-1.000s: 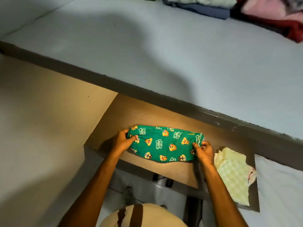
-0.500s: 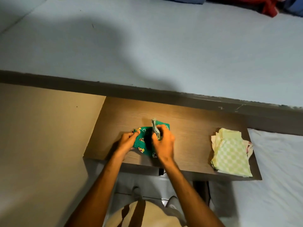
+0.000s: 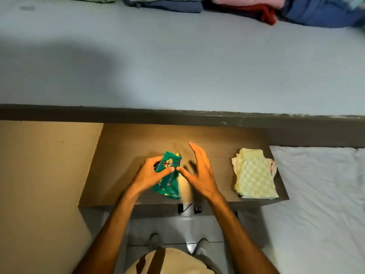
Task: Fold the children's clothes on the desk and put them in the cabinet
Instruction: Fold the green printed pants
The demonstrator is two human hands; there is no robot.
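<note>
Left hand (image 3: 150, 175) has its grip curled round a folded green garment (image 3: 167, 175) with cartoon prints, thumb pinching across the front, held tilted over the middle of the wooden counter (image 3: 122, 155); lower end looks near or on the surface, can't tell which. Right hand (image 3: 197, 171) just beside it, fingers straight and spread, grip empty (some motion blur at the fingers), thumb tip almost meeting the left thumb. Stack of folded pale green checked clothes (image 3: 254, 175) sits at the counter's right end, well apart from the hands. Bed (image 3: 177, 66) behind the counter, with folded clothes piles (image 3: 246, 6) along its far edge.
</note>
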